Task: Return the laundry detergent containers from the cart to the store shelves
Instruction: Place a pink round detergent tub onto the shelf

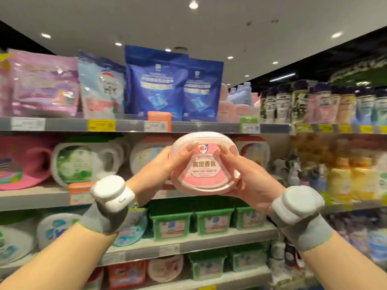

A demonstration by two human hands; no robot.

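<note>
A pink and white oval detergent tub with a pink label is held up in front of the second shelf from the top. My left hand grips its left side and my right hand grips its right side, fingers over the lid. Both wrists carry white devices on grey bands. The tub's lid faces me, and it hangs in the gap between white round tubs on the left and another tub on the right. No cart is in view.
The top shelf holds pink, white and blue refill pouches and bottles to the right. Green-lidded boxes sit on the shelf below my hands. Yellow bottles stand at the right. Price tags line the shelf edges.
</note>
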